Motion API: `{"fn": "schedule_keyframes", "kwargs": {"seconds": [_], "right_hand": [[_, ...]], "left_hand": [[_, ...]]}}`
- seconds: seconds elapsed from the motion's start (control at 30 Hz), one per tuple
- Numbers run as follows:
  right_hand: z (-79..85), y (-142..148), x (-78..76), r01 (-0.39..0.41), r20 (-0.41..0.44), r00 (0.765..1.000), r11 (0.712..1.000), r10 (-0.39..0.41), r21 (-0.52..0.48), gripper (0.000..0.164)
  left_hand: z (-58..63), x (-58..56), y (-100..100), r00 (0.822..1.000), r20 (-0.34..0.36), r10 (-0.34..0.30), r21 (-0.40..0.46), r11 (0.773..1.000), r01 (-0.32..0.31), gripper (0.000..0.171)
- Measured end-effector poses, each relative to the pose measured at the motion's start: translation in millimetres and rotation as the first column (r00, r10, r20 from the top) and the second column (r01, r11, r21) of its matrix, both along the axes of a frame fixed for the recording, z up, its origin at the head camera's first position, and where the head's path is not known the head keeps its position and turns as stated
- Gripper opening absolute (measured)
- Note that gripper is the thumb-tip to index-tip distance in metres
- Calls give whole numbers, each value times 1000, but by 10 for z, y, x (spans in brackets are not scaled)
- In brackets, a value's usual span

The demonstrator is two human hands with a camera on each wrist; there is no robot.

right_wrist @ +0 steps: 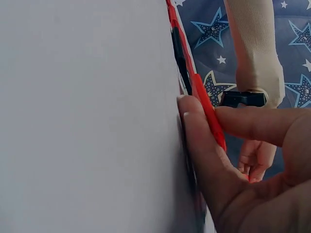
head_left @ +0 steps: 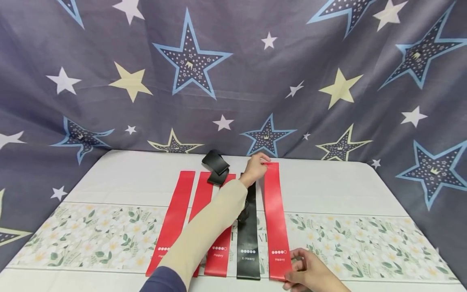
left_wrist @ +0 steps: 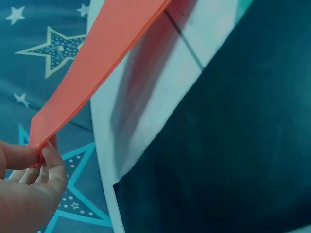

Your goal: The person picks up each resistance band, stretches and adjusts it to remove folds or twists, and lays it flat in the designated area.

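Note:
A red resistance band marked "Heavy" lies lengthwise at the right of a row. My left hand pinches its far end between thumb and fingers, and in the left wrist view that end of the red band is lifted off the table. My right hand is at the near right corner, with thumb and finger on either side of the band's edge. Just left of it lies a black resistance band marked "X-Heavy", partly covered by my left hand and wrist.
More red bands lie to the left, partly hidden under my left sleeve. A folded black strip rests across their far ends. The white table has a flowered strip; a star-patterned curtain hangs behind.

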State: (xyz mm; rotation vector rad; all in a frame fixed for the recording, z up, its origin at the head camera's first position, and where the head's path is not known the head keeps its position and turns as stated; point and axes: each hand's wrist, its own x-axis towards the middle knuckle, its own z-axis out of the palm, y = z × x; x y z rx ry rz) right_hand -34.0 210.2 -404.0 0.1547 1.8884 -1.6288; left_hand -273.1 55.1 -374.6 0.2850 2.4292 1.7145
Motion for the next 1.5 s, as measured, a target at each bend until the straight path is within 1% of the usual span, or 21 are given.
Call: {"fn": "schedule_keyframes", "kwargs": {"seconds": [0.13,0.23,0.33,0.47,0.57,0.63,0.73,0.8,0.87,0.9,0.97,1.07,1.17,1.3,1.4,1.5], "right_hand": [[0,2,-6,-19,-18,1000,1000,19,10,41],[-1,16,-6,-29,-19,999,1000,29,8,38],[-3,26,-1,-31,-22,999,1000,31,4,37],[2,31,2,-34,-32,999,999,34,-9,36],[20,34,-7,-45,-33,998,999,45,1,36],[37,38,-18,-55,-37,998,998,56,36,35],[53,45,-38,-63,-45,997,989,69,130,31],[63,57,-49,-63,-43,996,983,72,175,28],[70,79,-54,-61,-44,997,981,70,185,25],[76,92,-57,-63,-45,996,983,71,171,24],[87,120,-69,-72,-65,995,987,81,141,21],[105,140,-94,-86,-128,986,985,105,152,19],[112,136,-123,-78,-172,978,976,114,203,20],[114,114,-147,-59,-168,981,971,99,230,23],[119,93,-159,-60,-168,981,972,100,225,24],[131,95,-166,-62,-175,979,975,100,214,25]], "left_hand": [[-111,-20,-16,1000,3,14,-82,997,-14,28],[-168,-10,-48,1000,24,6,-137,991,-2,26],[-199,-6,-69,999,38,-12,-180,984,18,29],[-201,-4,-88,999,42,-34,-209,977,43,37],[-181,-5,-117,998,40,-48,-222,973,56,39],[-165,-4,-148,998,33,-51,-227,972,57,38],[-145,3,-203,999,19,-38,-231,972,41,37],[-134,13,-241,999,12,-31,-233,972,33,36],[-121,27,-280,1000,8,-28,-234,972,29,35],[-112,35,-301,1000,6,-26,-233,972,26,34],[-100,45,-346,1000,-17,-17,-241,971,12,33],[-93,47,-435,998,-60,14,-253,967,-29,30],[-102,28,-547,990,-133,44,-295,952,-82,27],[-129,-7,-723,973,-222,66,-351,925,-143,26],[-157,-26,-863,967,-234,100,-367,912,-183,26],[-181,-51,-962,962,-232,142,-380,897,-224,27]]}}
